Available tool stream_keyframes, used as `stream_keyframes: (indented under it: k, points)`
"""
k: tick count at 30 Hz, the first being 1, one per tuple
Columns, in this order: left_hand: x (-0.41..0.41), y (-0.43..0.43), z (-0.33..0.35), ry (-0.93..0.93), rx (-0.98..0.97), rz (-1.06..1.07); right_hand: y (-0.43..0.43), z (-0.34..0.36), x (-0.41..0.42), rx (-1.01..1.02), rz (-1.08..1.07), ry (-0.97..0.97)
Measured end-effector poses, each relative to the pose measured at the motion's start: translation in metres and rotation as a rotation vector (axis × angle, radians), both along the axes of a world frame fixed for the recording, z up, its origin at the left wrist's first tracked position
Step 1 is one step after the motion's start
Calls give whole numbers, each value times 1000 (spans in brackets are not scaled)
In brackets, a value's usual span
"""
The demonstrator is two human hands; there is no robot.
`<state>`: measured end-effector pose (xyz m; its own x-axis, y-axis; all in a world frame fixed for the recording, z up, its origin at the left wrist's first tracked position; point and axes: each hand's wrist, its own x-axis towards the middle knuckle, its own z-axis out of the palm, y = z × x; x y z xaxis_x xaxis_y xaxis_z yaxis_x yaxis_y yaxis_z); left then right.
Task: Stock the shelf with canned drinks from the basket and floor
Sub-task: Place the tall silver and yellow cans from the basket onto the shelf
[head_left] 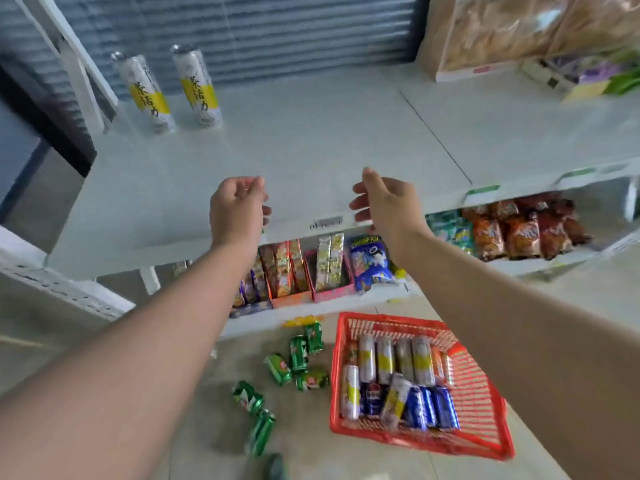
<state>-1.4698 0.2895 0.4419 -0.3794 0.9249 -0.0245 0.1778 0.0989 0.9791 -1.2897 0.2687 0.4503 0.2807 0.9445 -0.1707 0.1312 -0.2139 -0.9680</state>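
Observation:
Two tall white-and-yellow cans [145, 93] [198, 85] stand upright at the back left of the white shelf [311, 133]. My left hand [239, 209] and my right hand [384, 202] hover side by side over the shelf's front edge, fingers loosely curled, holding nothing. On the floor below, a red basket [485, 410] holds several white-and-yellow cans [401, 358] and blue cans [429, 407]. Several green cans [298, 358] lie scattered on the floor left of the basket.
Snack packets in small boxes [301, 271] fill the lower shelf, with chip bags [519, 230] to the right. A large bagged product [502, 32] and small packs [588, 74] occupy the shelf's back right. A white upright post [79, 64] stands at the left.

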Motion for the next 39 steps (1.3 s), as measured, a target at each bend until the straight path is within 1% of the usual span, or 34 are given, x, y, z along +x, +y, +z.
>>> stream_keyframes:
  k: [4,8,11,15,20,24,33,36,39]
  points:
    - [47,-35,-16,-54,-18,-38,-43,-26,47,-37,-118,47]
    - [91,-59,-48,-119,-82,-54,-77,-60,87,-105,-227,35]
    - [115,-75,-87,-64,-166,-83,-101,-91,112,-165,-264,66]
    - [135,-92,-142,-14,-290,-175,-126,-144,135,-244,-333,87]
    - [139,-110,-215,113,-444,-280,-152,-217,149,-351,-404,94]
    - [141,-120,-279,149,-557,-351,-167,-277,149,-438,-455,84]
    - [145,-138,-443,199,-794,-482,-193,-444,139,-635,-433,53]
    - [145,-143,-500,252,-834,-437,-194,-500,133,-685,-375,-27]
    - [145,-150,-556,356,-898,-346,-189,-550,127,-749,-265,-126]
